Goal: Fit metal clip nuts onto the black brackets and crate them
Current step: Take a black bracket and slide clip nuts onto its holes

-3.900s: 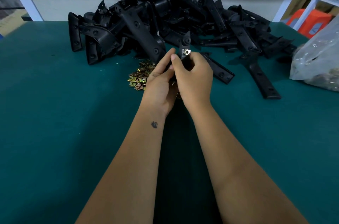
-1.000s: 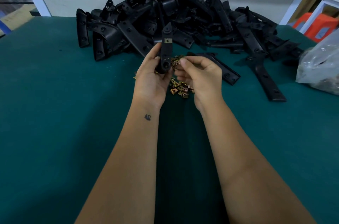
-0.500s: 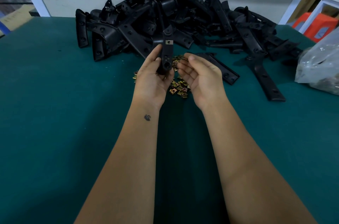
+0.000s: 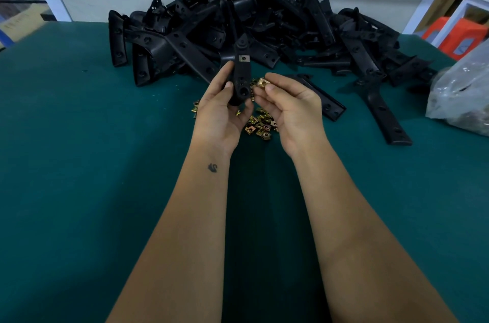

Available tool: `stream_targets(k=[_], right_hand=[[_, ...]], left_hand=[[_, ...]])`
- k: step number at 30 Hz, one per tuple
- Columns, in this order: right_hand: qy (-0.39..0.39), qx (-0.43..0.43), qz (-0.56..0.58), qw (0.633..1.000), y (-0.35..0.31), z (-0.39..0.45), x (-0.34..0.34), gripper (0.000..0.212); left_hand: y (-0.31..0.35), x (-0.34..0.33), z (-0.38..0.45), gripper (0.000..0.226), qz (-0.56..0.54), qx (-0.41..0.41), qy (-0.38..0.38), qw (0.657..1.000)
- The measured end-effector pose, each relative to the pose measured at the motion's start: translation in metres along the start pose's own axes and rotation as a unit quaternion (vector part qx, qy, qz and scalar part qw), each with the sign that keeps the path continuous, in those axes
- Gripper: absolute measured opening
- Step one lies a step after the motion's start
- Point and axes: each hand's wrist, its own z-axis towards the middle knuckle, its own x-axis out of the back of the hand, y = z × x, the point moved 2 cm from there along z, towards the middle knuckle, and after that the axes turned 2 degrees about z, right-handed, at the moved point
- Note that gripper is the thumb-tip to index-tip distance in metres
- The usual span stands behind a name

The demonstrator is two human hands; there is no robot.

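Note:
My left hand (image 4: 221, 113) grips a black bracket (image 4: 242, 71) upright above the table; one metal clip nut (image 4: 244, 58) sits fitted near its upper end. My right hand (image 4: 293, 108) pinches a loose brass-coloured clip nut (image 4: 262, 82) between thumb and fingertips, just right of the bracket's lower end. A small heap of loose clip nuts (image 4: 258, 126) lies on the green table under both hands. A big pile of black brackets (image 4: 251, 21) fills the back of the table.
Two single brackets (image 4: 383, 113) lie apart at the right of the pile. A clear plastic bag (image 4: 460, 92) sits at the right edge. An orange stool (image 4: 449, 34) stands beyond the table's far right corner. The green table top (image 4: 79, 164) stretches left and near.
My right hand has taken a clip nut from the heap and raised it beside the bracket. The left hand keeps the bracket upright in about the same spot.

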Motion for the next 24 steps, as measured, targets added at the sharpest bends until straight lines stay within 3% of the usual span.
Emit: stream_targets(k=[24], right_hand=[[-0.004,-0.028,-0.031,0.999,-0.0020,-0.0024,-0.0032,0.013]], left_hand=[[0.0006,-0.0040,-0.0057,0.041,0.098,-0.002,-0.052,0.994]])
